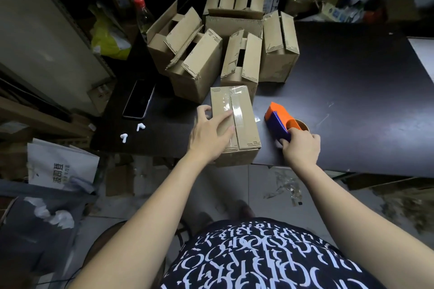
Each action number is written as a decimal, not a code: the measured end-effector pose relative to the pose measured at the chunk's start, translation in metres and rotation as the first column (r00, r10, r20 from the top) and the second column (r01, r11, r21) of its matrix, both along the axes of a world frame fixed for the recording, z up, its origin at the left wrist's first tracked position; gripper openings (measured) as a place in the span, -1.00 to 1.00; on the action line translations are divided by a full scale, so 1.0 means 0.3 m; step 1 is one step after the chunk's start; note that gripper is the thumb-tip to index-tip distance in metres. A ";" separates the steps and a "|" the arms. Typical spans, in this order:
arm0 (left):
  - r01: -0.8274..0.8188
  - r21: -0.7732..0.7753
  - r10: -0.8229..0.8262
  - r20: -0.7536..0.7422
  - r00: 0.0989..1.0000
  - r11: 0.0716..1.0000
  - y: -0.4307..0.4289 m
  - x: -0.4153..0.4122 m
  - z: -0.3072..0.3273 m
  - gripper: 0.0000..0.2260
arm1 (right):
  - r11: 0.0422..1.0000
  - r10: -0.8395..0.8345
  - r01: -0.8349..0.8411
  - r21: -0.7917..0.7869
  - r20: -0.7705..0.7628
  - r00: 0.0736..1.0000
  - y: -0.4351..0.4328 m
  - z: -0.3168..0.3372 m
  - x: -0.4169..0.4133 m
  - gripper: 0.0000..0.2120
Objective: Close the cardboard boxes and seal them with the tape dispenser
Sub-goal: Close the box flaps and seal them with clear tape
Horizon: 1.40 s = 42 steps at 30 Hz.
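1. Left grip [211,135]: fingers spread and nearly straight, laid flat on top of the closed cardboard box [246,129], thumb at its left edge.
2. The box lies under this grip at the near edge of the counter [352,101]. Clear tape runs along its centre seam.
3. Right grip [301,145]: fingers curled round the orange-and-blue tape dispenser [278,119], just right of the box.
4. Beyond both grips: unsealed boxes [242,58], flaps up.
5. Left of the left grip: phone [138,98], white earbuds [123,138].
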<state>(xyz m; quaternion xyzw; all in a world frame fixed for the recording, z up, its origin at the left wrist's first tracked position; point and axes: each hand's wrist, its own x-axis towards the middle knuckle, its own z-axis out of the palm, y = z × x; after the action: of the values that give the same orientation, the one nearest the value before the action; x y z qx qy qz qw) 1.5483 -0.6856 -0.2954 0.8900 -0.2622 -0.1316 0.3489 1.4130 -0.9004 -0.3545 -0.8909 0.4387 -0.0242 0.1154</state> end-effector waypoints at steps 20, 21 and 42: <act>0.209 -0.496 -0.403 -0.326 0.855 0.843 -0.110 0.246 0.379 -0.81 | 0.819 0.371 -0.573 0.026 0.739 0.563 0.081 0.270 0.005 -0.80; 0.211 -0.509 -0.423 -0.346 0.838 0.835 -0.105 0.250 0.379 -0.80 | 0.815 0.388 -0.579 0.007 0.735 0.556 0.079 0.268 0.009 -0.81; 0.292 -0.406 -0.401 -0.215 0.891 0.866 -0.038 0.205 0.408 -0.92 | 0.780 0.391 -0.622 0.066 0.725 0.567 0.162 0.237 0.055 -0.63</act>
<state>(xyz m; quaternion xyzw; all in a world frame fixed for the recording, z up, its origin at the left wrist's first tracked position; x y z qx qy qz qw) 1.6099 -0.6969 -0.1730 0.7184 -0.3846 -0.2719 0.5120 1.4294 -0.8518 -0.2834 -0.8761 0.0848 -0.2415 0.4086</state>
